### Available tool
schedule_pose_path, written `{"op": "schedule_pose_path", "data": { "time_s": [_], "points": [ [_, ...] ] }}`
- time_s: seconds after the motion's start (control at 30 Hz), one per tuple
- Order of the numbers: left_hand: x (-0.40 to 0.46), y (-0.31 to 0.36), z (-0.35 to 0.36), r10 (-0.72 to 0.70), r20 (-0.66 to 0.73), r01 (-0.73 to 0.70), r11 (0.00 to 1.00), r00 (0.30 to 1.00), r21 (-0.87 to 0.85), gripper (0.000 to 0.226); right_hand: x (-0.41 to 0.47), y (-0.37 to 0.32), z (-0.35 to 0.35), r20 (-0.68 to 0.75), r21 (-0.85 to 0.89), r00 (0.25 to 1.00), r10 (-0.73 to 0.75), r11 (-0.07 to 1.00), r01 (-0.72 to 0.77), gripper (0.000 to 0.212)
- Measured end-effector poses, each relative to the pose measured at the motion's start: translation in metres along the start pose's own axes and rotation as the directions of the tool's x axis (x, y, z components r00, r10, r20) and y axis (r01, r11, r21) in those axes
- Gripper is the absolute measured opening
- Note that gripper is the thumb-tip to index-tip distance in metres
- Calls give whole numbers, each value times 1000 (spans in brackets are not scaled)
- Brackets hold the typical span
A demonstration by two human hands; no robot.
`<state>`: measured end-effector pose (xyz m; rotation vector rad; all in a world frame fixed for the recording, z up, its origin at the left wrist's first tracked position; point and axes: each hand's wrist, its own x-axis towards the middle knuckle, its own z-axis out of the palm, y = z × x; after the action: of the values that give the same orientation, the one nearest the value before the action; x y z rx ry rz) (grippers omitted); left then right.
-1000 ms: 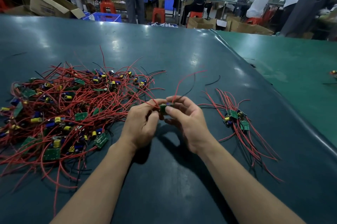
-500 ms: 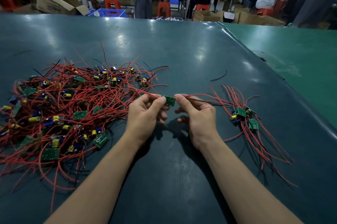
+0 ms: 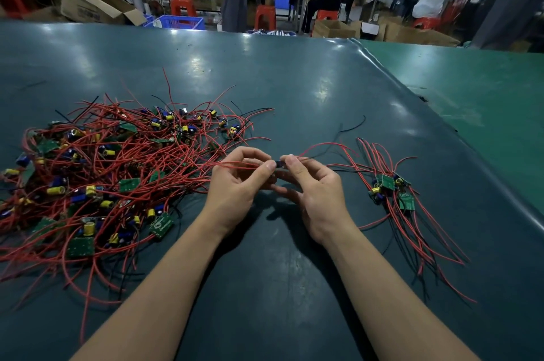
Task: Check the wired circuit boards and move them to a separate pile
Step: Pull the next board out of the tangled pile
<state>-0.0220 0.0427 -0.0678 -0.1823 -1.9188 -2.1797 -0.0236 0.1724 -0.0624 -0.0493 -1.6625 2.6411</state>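
I pinch one small board (image 3: 279,164) between my left hand (image 3: 240,185) and right hand (image 3: 313,191) to check it, and next it should go on the little pile (image 3: 393,190) by my right hand.

The circuit board (image 3: 279,164) has turned edge-on between fingertips.

Beyond the dark green table (image 3: 294,90) stand an open cardboard box (image 3: 88,4), a blue crate (image 3: 182,22) and red stools (image 3: 265,16) (people working behind).
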Motion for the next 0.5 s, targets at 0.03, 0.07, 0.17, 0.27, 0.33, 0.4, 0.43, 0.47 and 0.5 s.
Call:
{"op": "schedule_pose_path", "data": {
  "time_s": [0.03,0.07,0.17,0.27,0.33,0.4,0.43,0.47,0.5],
  "points": [
    [0,0,0,21,21,-22,999,1000,36,10,0,1,0,-21,17,1000,-2,1000,3,6],
    [0,1,0,34,35,-36,998,999,60,14,1,3,0,-45,29,999,-13,999,14,6],
    [1,0,1,-2,33,1,999,999,43,32,2,5,0,-102,31,994,-50,998,53,11],
    [0,-1,2,0,61,-5,996,998,90,28,3,6,-2,-101,-44,989,-110,993,106,14],
    [0,-1,2,12,51,-17,996,999,91,22,2,7,-1,-56,-69,992,-117,991,113,16],
    [2,-1,1,7,18,-7,999,1000,47,18,2,8,0,-36,-80,994,-102,992,99,17],
    [3,-1,1,5,6,-5,999,1000,33,17,2,8,0,-44,-84,995,-91,993,87,15],
    [3,-1,0,7,-5,-7,1000,1000,26,17,2,8,1,-64,-77,995,-74,995,69,13],
    [4,-1,-1,9,-15,-8,1000,1000,18,17,2,7,1,-86,-56,995,-51,997,47,11]
  ]
}}
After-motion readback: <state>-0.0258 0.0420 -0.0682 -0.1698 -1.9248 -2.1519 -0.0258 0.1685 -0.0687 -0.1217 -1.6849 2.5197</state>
